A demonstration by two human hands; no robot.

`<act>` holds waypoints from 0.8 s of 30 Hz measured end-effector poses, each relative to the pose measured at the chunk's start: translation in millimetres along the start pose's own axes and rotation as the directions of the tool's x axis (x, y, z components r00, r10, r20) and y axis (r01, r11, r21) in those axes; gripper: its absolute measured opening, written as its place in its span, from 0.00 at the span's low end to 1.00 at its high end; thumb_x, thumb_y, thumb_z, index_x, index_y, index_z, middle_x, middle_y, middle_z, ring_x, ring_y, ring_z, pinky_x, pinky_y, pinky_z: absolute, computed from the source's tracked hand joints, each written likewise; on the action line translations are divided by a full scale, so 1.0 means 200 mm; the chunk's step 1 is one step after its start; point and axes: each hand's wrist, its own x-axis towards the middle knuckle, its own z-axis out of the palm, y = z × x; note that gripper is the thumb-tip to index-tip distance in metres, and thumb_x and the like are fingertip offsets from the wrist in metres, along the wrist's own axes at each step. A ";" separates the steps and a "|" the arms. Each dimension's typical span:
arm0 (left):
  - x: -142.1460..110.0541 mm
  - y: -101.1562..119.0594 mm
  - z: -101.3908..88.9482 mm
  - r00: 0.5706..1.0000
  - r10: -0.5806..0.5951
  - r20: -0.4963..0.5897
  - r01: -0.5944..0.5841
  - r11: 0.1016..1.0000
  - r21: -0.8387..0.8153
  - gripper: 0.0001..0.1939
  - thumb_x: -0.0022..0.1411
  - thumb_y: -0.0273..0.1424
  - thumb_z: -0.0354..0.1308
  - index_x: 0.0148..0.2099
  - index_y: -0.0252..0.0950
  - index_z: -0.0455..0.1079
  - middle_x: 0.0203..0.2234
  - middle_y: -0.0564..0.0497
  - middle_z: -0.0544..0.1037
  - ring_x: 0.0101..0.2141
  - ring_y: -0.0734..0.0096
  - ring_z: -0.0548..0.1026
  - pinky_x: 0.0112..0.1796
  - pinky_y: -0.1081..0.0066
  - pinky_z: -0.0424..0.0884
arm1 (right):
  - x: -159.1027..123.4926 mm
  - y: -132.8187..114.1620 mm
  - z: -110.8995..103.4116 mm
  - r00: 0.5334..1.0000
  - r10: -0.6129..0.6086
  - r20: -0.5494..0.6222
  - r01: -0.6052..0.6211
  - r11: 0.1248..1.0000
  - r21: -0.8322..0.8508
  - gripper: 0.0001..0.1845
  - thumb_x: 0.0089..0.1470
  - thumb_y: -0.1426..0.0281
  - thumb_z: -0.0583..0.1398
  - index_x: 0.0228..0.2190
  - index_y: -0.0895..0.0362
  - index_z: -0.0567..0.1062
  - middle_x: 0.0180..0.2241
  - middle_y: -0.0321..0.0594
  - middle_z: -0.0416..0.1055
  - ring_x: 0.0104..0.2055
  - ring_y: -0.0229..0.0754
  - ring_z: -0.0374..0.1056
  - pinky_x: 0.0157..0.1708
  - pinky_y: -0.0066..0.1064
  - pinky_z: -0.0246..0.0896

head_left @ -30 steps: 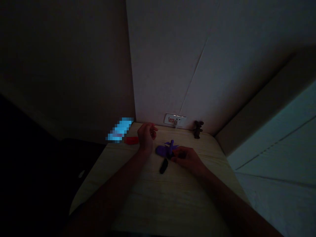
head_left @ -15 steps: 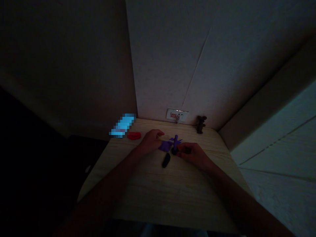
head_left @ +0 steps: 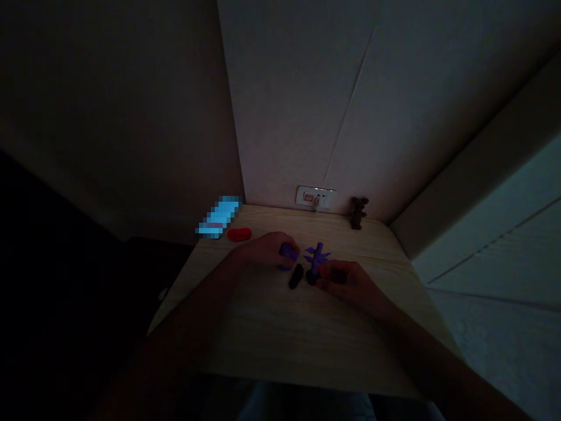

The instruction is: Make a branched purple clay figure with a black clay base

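Note:
My left hand is closed around a lump of purple modelling clay on the table. With its fingertips, my right hand grips the black base of a small purple clay figure. The figure stands upright and has a thick stem with pointed leaf-like pieces at its sides. Between my hands lies a black oblong piece, touched by neither. A red oblong piece of clay rests to the left, beyond my left wrist. The light is dim and fine detail is hard to see.
A small brown bear-like figure stands at the back right of the wooden table. A lit, blurred-out screen lies at the back left. On the wall behind is a socket panel with a plug in it.
My left hand has come down and right from above the table and closed on the purple lump. My right hand stays at the figure's base. The view has shifted slightly.

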 end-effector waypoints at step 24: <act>0.05 -0.11 0.20 0.718 -0.313 -0.622 -0.158 0.797 -0.583 0.22 0.44 0.29 0.76 0.44 0.34 0.79 0.38 0.47 0.85 0.39 0.63 0.83 0.46 0.65 0.77 | 0.00 0.01 0.07 0.976 0.177 0.126 -0.176 0.984 -0.021 0.17 0.43 0.60 0.77 0.33 0.55 0.84 0.31 0.40 0.82 0.32 0.43 0.75 0.32 0.34 0.67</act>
